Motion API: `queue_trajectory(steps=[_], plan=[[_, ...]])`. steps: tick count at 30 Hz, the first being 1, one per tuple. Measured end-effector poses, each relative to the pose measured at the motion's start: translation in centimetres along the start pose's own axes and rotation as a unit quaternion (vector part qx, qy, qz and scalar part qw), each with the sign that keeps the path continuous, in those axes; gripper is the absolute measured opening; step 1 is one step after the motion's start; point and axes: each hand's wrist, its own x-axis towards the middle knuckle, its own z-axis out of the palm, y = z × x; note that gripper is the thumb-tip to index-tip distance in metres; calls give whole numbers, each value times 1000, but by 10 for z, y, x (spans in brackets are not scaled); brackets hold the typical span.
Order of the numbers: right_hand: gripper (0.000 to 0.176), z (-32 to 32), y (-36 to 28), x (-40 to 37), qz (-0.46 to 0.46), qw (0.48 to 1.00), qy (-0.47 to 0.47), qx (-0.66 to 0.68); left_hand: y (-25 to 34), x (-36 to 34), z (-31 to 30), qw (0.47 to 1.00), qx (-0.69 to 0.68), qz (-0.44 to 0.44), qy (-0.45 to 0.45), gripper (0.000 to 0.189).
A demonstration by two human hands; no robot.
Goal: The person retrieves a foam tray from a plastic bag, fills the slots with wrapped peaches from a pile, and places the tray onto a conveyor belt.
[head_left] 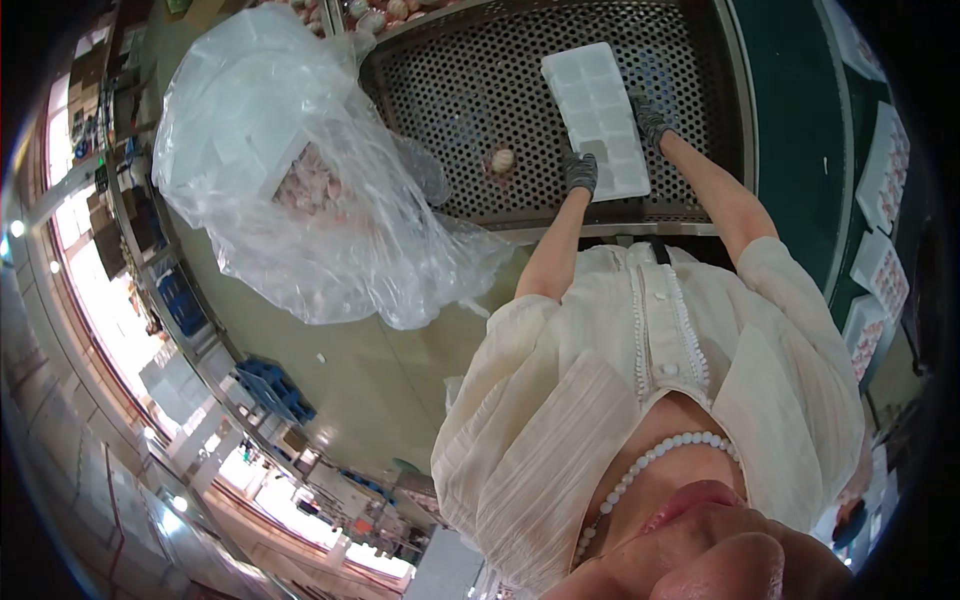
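Observation:
A white plastic compartment tray (598,105) is held over the perforated metal tabletop (450,100), its cells facing up with nothing seen in them. My left hand (580,172), in a grey striped glove, grips the tray's left edge near its close end. On the opposite edge, farther out, my right hand (650,118) in a matching glove holds the tray; some of its fingers are hidden. A small round pale striped piece (503,160) lies on the metal to the left of my left hand, apart from it.
A large clear plastic bag (330,220) with white and pinkish contents stands at left. Round reddish-white pieces (375,15) lie at the table's far edge. To the right runs a green belt (795,120), with filled white trays (885,170) beyond. Blue pallets (270,390) sit on the floor.

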Motion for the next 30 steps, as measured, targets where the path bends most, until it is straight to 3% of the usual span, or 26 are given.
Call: queue_trajectory(steps=[4, 5, 7, 8, 10, 11, 12, 15, 16, 18, 19, 21, 22, 23, 24, 25, 27, 28, 29, 30], plan=[[46, 6, -3, 2, -58, 980, 47, -186, -3, 6, -1, 998, -16, -61, 15, 46], [46, 10, -5, 0, -59, 979, 45, -187, -5, 8, -1, 998, -17, -63, 17, 46], [47, 15, -4, -3, -51, 996, 77, -9, 11, 2, -16, 999, 9, -19, -24, 48], [47, 18, -5, -3, -51, 996, 76, -11, 7, 8, -17, 998, 3, -10, -66, 53], [48, 36, 52, 43, -109, 980, 157, -57, 16, 1, -20, 998, -35, 13, -54, 57], [48, 33, 36, 28, -110, 980, 157, -58, 19, -2, -23, 996, -71, 38, -42, 61], [50, 26, 5, -4, -87, 973, 214, -27, 10, 4, -24, 996, -71, 38, -42, 61], [48, 9, -12, -35, -82, 950, 300, -12, -25, 26, -49, 982, 107, 111, 106, 72], [43, 7, 5, -30, -102, 938, 329, -31, -30, 28, -69, 956, 199, 125, 177, 73], [39, -5, -16, -58, -117, 929, 352, -20, -58, 49, -97, 907, 314, 154, 235, 69], [35, -7, -18, -66, -137, 919, 369, -11, -67, 58, -109, 907, 313, 163, 231, 69], [30, -6, -15, -73, -141, 902, 407, -34, -74, 67, -125, 938, 329, 92, 67, 58], [29, -4, -13, -75, -168, 909, 380, 8, -69, 67, -128, 937, 329, 100, 65, 58], [28, -1, -13, -75, -196, 914, 352, 50, -64, 67, -132, 932, 353, 72, -25, 49], [24, 4, -4, -71, -252, 900, 355, -17, -61, 67, -135, 918, 377, 40, -114, 41], [24, 8, -7, -74, -251, 899, 360, -14, -67, 70, -131, 916, 381, 44, -113, 41], [23, 21, -31, -93, -252, 933, 238, 93, -94, 80, -113, 963, 265, 53, -9, 32], [22, 18, -67, -119, -294, 922, 248, 41, -101, 84, -109, 990, 134, 14, -34, 33], [22, 29, -62, -114, -293, 922, 250, 44, -102, 75, -105, 990, 137, 16, -34, 33], [22, 39, -66, -113, -280, 931, 228, 53, -108, 63, -100, 979, 185, 80, 34, 33]])
